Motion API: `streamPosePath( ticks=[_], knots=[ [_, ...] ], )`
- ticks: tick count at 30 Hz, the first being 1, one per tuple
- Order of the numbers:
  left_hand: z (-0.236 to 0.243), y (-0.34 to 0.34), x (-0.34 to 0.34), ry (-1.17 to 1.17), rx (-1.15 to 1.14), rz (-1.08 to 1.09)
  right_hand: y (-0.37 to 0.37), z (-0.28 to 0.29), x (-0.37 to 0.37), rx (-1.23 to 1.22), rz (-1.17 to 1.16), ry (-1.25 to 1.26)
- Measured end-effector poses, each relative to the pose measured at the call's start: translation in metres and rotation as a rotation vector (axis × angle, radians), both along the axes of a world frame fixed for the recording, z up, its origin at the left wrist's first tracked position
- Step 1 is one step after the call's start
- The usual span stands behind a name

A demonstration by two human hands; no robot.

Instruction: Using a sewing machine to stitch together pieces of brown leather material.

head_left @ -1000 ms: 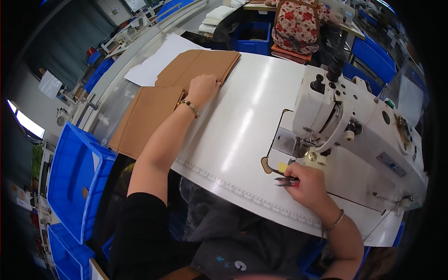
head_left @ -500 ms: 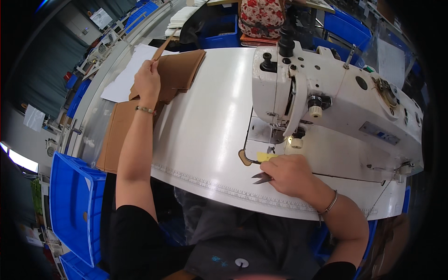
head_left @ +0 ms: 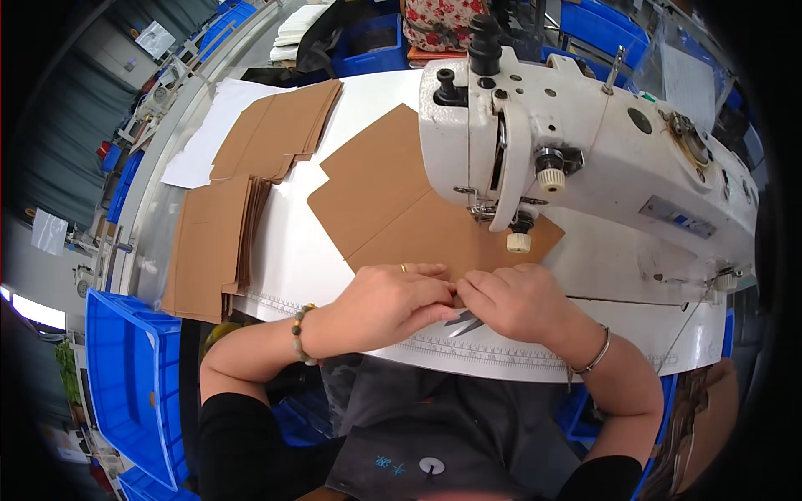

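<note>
A flat brown panel (head_left: 388,200) with a crease line across it lies on the white table, its right part beneath the head of a white sewing machine (head_left: 576,125). My left hand (head_left: 397,305) is closed at the panel's near edge, fingers curled over it and thumb below. Beside it, almost touching, my right hand (head_left: 518,305) is closed around small snips (head_left: 462,324), whose dark blades point left under the hands. Its fingertips also press at the panel's edge. The snips' handles are hidden in the palm.
Two piles of brown panels, a far one (head_left: 276,125) and a near one (head_left: 205,242), lie at the left, with white sheet material (head_left: 196,154) under the far pile. A blue crate (head_left: 125,376) stands left of the table. A printed ruler strip (head_left: 493,355) follows the front edge.
My left hand has come from the far pile to the table's front, and a brown panel now lies partly under the machine head. My right hand still has the snips.
</note>
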State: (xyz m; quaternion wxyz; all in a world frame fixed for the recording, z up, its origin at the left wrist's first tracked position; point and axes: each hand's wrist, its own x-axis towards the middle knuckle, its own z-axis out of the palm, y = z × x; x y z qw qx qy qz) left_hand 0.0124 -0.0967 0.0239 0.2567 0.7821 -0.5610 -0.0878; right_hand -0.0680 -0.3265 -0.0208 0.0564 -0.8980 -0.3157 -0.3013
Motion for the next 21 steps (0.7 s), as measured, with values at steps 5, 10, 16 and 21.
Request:
streamPosePath(
  ticks=[5, 10, 16, 21],
  knots=[
    [0.000, 0.026, 0.055, -0.133, 0.046, 0.122, -0.048, 0.033, 0.000, -0.010, -0.032, 0.432],
    [-0.030, 0.028, 0.048, -0.422, 0.311, 0.136, -0.084, 0.076, -0.009, 0.192, -0.045, 0.830],
    [-0.036, 0.002, 0.009, -0.513, 0.248, 0.175, -0.060, 0.067, -0.006, 0.212, -0.068, 0.908],
    [-0.020, -0.014, 0.035, -0.340, 0.073, 0.233, -0.036, 0.041, 0.006, 0.086, -0.398, 0.611]
  ],
)
